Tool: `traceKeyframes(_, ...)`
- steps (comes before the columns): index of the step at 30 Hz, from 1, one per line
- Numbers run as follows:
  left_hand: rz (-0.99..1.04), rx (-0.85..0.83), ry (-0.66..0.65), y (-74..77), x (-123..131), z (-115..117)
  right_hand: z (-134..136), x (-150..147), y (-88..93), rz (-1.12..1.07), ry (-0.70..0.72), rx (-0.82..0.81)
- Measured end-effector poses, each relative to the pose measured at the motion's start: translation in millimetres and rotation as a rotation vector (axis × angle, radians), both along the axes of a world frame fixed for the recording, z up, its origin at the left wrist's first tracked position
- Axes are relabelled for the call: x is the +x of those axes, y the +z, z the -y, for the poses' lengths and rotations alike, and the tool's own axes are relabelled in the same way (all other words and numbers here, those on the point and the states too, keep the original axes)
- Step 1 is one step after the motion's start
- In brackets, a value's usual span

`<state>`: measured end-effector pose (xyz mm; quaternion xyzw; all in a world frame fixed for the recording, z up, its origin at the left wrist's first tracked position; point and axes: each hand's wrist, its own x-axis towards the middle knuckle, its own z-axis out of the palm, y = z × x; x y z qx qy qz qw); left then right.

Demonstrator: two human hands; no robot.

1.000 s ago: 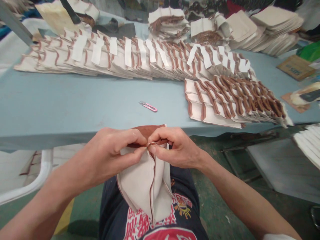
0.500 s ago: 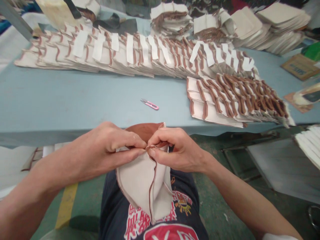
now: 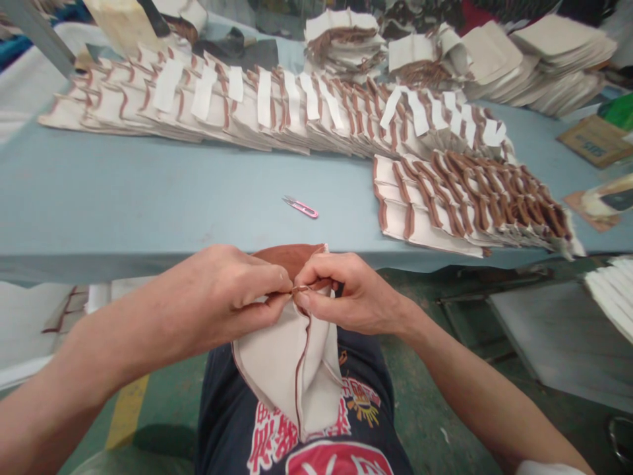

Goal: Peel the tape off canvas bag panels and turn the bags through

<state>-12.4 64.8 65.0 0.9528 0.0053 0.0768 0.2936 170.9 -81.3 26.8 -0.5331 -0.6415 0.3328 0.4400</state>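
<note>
A cream fabric piece (image 3: pixel 277 359) with brown seams and a brown inner side hangs over my lap, in front of the table edge. My left hand (image 3: pixel 247 290) pinches its upper seam between thumb and forefinger. Right beside it, my right hand (image 3: pixel 341 290) grips the same seam, the fingertips of both hands nearly touching. The bit of seam between the fingertips is mostly hidden. On the table beyond my hands lies a pair of pink thread snips (image 3: pixel 301 207).
A long row of overlapping cream and brown pieces (image 3: pixel 247 119) with white strips spans the blue table (image 3: pixel 148 191). A second batch (image 3: pixel 459 204) lies at the right, near the edge. Fabric stacks (image 3: pixel 346 39) stand behind, and a cardboard box (image 3: pixel 596 140) sits far right.
The fingers of my left hand have curled a little more at the seam. The view has shifted slightly, while both hands keep their hold on the fabric piece.
</note>
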Motion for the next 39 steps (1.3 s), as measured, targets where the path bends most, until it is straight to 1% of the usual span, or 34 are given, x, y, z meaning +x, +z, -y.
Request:
traceKeyframes(2, -0.011, 0.043, -0.044, -2.2, 1, 0, 0, 0, 0.3, 0.041, -0.013, -0.008)
traceKeyframes(3, -0.007, 0.057, -0.034, -3.6, 1, 0, 0, -1, 0.7, 0.063, -0.023, -0.006)
traceKeyframes(5, 0.014, 0.028, 0.044, -6.8, 1, -1, 0, -1, 1.8, 0.107, -0.045, 0.008)
traceKeyframes(8, -0.015, -0.179, 0.155, -11.9, 2, 3, 3, -3, 2.4, 0.181, -0.056, 0.056)
traceKeyframes(10, -0.049, -0.34, 0.199, -15.0, 3, 8, 6, -3, 2.0, 0.21, -0.055, 0.086)
traceKeyframes(13, -0.073, -0.518, 0.215, -18.2, 6, 16, 9, -5, 0.9, 0.185, -0.053, 0.079)
traceKeyframes(15, -0.077, -0.579, 0.212, -19.0, 5, 19, 10, -6, 0.6, 0.167, -0.063, 0.068)
traceKeyframes(18, -0.089, -0.576, 0.194, -18.8, 2, 17, 9, -8, 0.5, 0.15, -0.07, 0.069)
traceKeyframes(22, -0.085, -0.509, 0.128, -18.0, -2, 14, 9, -10, 1.4, 0.146, -0.058, 0.077)
traceKeyframes(24, -0.062, -0.454, 0.107, -18.0, -3, 14, 9, -10, 2.0, 0.161, -0.061, 0.079)
traceKeyframes(28, 0.025, -0.288, 0.084, -18.2, -5, 13, 9, -11, 3.1, 0.184, -0.066, 0.085)
traceKeyframes(30, 0.055, -0.239, 0.079, -17.6, -6, 12, 9, -10, 3.3, 0.174, -0.069, 0.1)
traceKeyframes(33, 0.052, -0.274, 0.081, -15.9, -5, 11, 8, -11, 3.8, 0.118, -0.077, 0.113)
traceKeyframes(36, 0.013, -0.336, 0.128, -14.0, -4, 12, 8, -14, 4.5, 0.036, -0.1, 0.097)
traceKeyframes(39, -0.03, -0.395, 0.174, -12.8, -5, 13, 6, -18, 5.6, 0.0, -0.142, 0.052)
